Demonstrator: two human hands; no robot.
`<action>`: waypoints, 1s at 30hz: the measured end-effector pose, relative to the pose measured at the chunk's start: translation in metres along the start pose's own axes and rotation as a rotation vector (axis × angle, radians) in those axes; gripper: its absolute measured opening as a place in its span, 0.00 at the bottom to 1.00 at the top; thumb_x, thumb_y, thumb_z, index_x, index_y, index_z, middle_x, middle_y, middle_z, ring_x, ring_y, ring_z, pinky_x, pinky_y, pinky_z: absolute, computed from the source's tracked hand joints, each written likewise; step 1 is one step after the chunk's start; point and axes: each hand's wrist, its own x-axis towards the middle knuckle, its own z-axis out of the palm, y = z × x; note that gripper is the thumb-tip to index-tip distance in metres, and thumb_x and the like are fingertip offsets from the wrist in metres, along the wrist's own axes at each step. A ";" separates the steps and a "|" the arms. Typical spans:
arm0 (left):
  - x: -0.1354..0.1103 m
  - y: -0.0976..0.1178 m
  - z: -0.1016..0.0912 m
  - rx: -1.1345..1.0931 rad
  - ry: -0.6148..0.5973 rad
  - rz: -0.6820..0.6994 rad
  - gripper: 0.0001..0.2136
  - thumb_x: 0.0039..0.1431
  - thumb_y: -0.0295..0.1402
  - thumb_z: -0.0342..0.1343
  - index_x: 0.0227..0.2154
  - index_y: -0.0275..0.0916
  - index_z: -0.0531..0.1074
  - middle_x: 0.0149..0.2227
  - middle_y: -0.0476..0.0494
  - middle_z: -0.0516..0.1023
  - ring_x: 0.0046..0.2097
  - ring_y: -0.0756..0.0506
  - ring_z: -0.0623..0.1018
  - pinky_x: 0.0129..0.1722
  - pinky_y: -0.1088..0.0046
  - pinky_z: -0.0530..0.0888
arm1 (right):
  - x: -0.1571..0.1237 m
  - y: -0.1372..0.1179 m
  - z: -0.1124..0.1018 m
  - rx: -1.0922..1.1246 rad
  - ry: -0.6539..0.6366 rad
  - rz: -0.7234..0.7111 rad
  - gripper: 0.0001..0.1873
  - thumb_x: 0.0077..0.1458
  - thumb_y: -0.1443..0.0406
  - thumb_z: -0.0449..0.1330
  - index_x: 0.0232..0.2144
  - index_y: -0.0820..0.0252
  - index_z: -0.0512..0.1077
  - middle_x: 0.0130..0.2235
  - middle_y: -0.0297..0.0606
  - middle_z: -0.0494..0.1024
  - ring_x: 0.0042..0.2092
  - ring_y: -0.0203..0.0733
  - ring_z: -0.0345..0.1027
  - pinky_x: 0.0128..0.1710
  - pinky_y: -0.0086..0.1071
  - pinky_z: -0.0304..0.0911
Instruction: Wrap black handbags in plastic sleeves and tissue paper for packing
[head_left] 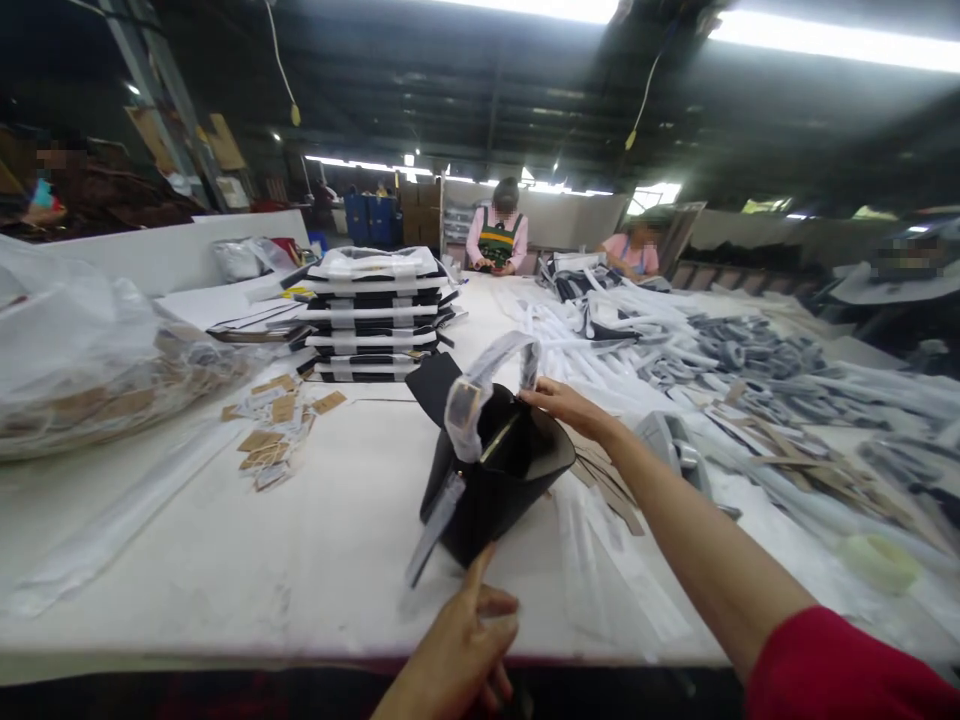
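The black handbag stands between the hands: right hand grips its far rim; left hand, half-curled and empty, fingertip against its near base.

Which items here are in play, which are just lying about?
In hand: black handbag, its plastic-wrapped handle, left hand at its base, right hand on its rim.
Lying about: stack of wrapped bags, brown tags, plastic sack, loose straps.

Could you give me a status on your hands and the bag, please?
Left hand open, forefinger touching bag at base. Right hand holding its rim. Bag on table, handle wrapped. Strips beside it.
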 end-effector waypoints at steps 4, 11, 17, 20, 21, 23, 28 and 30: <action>-0.011 0.004 -0.056 0.055 0.296 0.108 0.43 0.58 0.47 0.54 0.68 0.41 0.36 0.62 0.22 0.61 0.26 0.50 0.77 0.21 0.74 0.72 | -0.021 -0.007 -0.011 -0.131 -0.160 -0.011 0.23 0.51 0.46 0.62 0.29 0.62 0.69 0.28 0.28 0.69 0.32 0.36 0.60 0.33 0.30 0.57; 0.016 0.057 -0.141 -0.167 0.521 0.180 0.37 0.56 0.43 0.62 0.65 0.43 0.52 0.58 0.31 0.70 0.48 0.40 0.79 0.40 0.66 0.79 | -0.073 -0.007 0.046 0.203 -0.263 -0.033 0.17 0.47 0.59 0.67 0.38 0.61 0.70 0.36 0.33 0.73 0.37 0.38 0.66 0.38 0.32 0.60; 0.078 0.084 -0.160 -0.042 0.630 0.233 0.33 0.55 0.36 0.63 0.61 0.37 0.59 0.52 0.31 0.75 0.41 0.43 0.80 0.32 0.73 0.76 | -0.104 -0.025 0.125 0.525 0.151 0.076 0.15 0.42 0.62 0.68 0.31 0.58 0.67 0.29 0.26 0.66 0.30 0.34 0.60 0.32 0.29 0.57; 0.097 0.102 -0.166 0.009 0.635 0.254 0.31 0.51 0.33 0.64 0.58 0.33 0.63 0.48 0.32 0.78 0.41 0.41 0.80 0.34 0.71 0.76 | -0.114 -0.041 0.150 0.681 0.174 0.145 0.16 0.42 0.63 0.68 0.33 0.58 0.68 0.29 0.27 0.68 0.30 0.34 0.61 0.32 0.29 0.59; 0.101 0.107 -0.168 0.026 0.635 0.264 0.29 0.50 0.32 0.64 0.56 0.33 0.66 0.46 0.34 0.79 0.41 0.40 0.79 0.35 0.70 0.75 | -0.117 -0.045 0.156 0.732 0.157 0.161 0.16 0.42 0.63 0.67 0.34 0.57 0.68 0.29 0.27 0.68 0.30 0.34 0.62 0.31 0.29 0.59; 0.104 0.115 -0.171 0.052 0.644 0.283 0.25 0.48 0.33 0.63 0.51 0.32 0.69 0.42 0.36 0.80 0.42 0.39 0.79 0.38 0.69 0.75 | -0.121 -0.049 0.167 0.819 0.129 0.178 0.16 0.41 0.65 0.66 0.35 0.57 0.68 0.28 0.27 0.69 0.30 0.34 0.63 0.30 0.28 0.60; 0.070 0.108 -0.152 0.103 0.762 0.388 0.25 0.53 0.40 0.59 0.53 0.36 0.68 0.51 0.37 0.75 0.51 0.40 0.76 0.48 0.66 0.73 | -0.128 -0.039 0.173 0.822 0.195 0.160 0.19 0.40 0.70 0.63 0.39 0.58 0.69 0.36 0.32 0.72 0.33 0.34 0.66 0.34 0.29 0.64; 0.039 0.096 -0.130 0.256 0.920 0.514 0.22 0.58 0.45 0.55 0.52 0.39 0.69 0.50 0.40 0.75 0.49 0.40 0.76 0.49 0.64 0.73 | -0.129 -0.032 0.170 0.757 0.187 0.138 0.20 0.41 0.70 0.63 0.41 0.58 0.70 0.38 0.33 0.73 0.35 0.35 0.68 0.35 0.30 0.65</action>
